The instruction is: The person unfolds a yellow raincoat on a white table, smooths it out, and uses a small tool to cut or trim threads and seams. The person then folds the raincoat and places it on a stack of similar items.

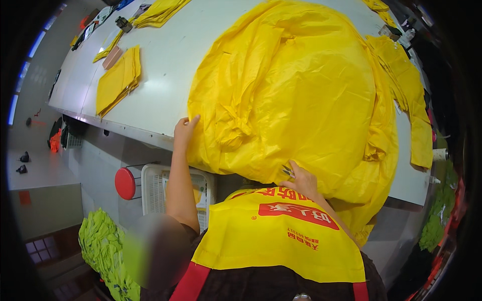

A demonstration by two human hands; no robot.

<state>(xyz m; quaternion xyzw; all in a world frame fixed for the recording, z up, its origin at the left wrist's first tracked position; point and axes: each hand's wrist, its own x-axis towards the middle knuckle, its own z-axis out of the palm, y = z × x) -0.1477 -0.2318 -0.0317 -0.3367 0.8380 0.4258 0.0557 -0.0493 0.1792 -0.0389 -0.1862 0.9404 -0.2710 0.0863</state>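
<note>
A large yellow garment [311, 95] of thin, wrinkled fabric lies spread over the white table, its near edge hanging down in front of me. Gathered fabric bunches up on its left part and again near its right side. My left hand [187, 131] is at the garment's left edge, thumb and fingers closed on the fabric. Close to my body, my right hand [303, 181] holds small thread snips [288, 171] against the near part of the garment. The snips' blades point away to the upper left; their handle is mostly covered by my fingers.
Folded yellow pieces [119, 80] and a pinkish block [112, 57] rest on the white table [163, 75]. Another yellow garment [409, 95] lies at the right. Below stand a white basket [153, 193] and a red stool [125, 183]. Lime-green fabric [103, 246] is heaped at the lower left.
</note>
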